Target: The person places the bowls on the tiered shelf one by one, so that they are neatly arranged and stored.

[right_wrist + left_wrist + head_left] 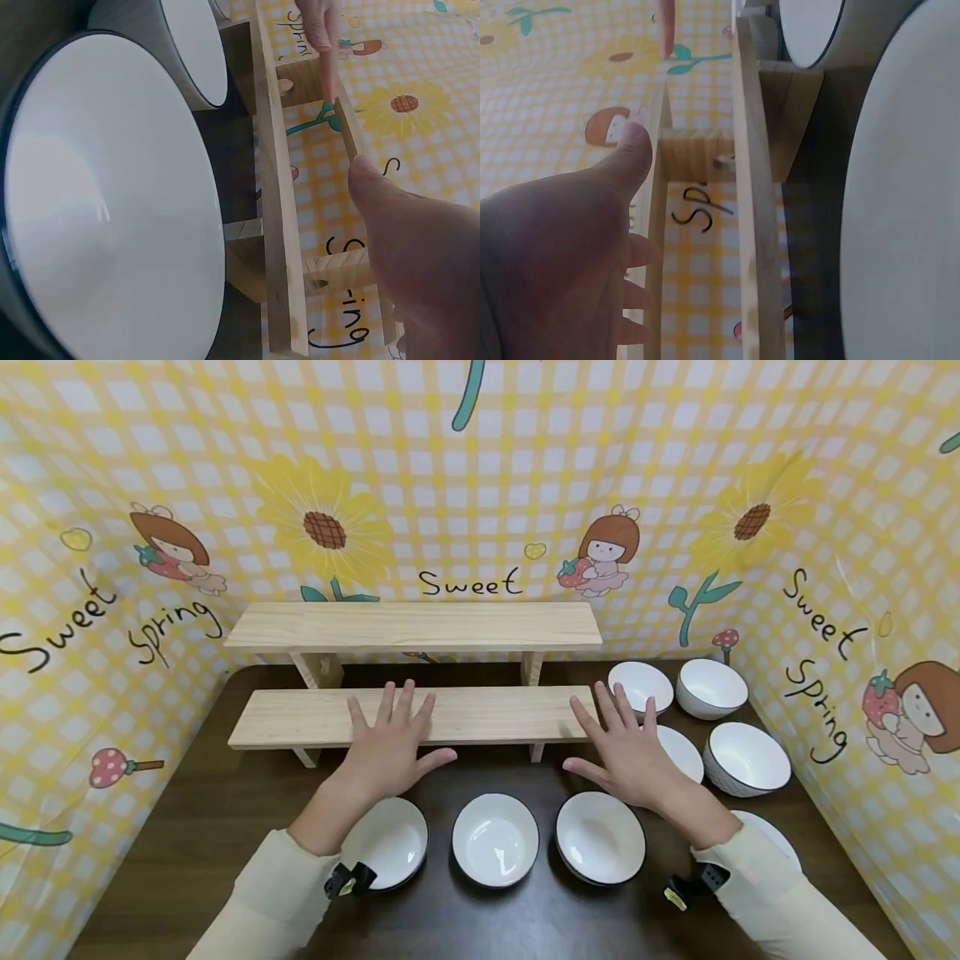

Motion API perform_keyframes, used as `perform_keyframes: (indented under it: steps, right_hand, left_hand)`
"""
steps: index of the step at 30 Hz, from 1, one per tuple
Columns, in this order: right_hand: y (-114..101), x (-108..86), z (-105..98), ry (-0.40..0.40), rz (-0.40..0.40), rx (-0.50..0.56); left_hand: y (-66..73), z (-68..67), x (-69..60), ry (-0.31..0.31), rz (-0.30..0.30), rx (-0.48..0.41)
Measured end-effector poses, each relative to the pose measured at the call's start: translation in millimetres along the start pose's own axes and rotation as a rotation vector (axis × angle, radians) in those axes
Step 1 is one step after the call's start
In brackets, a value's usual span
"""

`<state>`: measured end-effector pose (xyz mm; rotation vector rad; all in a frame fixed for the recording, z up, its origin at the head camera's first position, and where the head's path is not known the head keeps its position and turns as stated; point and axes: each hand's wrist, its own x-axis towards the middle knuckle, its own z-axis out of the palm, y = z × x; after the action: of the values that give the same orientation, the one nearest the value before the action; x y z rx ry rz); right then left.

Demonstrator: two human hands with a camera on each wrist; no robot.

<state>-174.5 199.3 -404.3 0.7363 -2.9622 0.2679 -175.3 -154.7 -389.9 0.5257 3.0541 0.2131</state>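
My left hand (386,756) is spread palm down with its fingers apart, over the left-middle of a two-step wooden rack's lower board (495,717). It holds nothing. My right hand (626,756) is spread the same way near that board's right end, also holding nothing. Nearer me stand three white bowls with dark rims in a row: a left bowl (393,843) partly covered by my left wrist, a middle bowl (495,840), and a right bowl (600,835). In the left wrist view my thumb (634,150) points up; the right wrist view shows my other thumb (367,176).
The rack's upper board (412,627) stands behind the lower one. On the right are several more bowls, including a back bowl (712,687) and a patterned bowl (748,758); my right arm hides part of some. A checked cloth (480,485) surrounds the dark table (180,827).
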Motion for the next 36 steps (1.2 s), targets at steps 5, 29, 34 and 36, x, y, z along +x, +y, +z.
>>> perform_keyframes:
  steps: [5, 29, 34, 36]
  right_hand:
    - [5.5, -10.8, -2.7, 0.027, -0.055, -0.012]
    - [61.7, -123.4, -12.8, 0.2, -0.078, 0.093]
    - [76.9, -149.4, -6.9, 0.229, -0.018, 0.195]
    - [82.5, -160.8, -3.5, 0.232, 0.021, 0.246]
  left_hand:
    - [-14.4, -9.4, -4.8, 0.024, -0.011, -0.026]
    - [-163.7, -33.6, -56.0, 0.156, -0.153, -0.19]
    - [-198.1, -29.6, -63.9, 0.156, -0.213, -0.32]
    - [-210.5, -26.7, -66.5, 0.167, -0.225, -0.364]
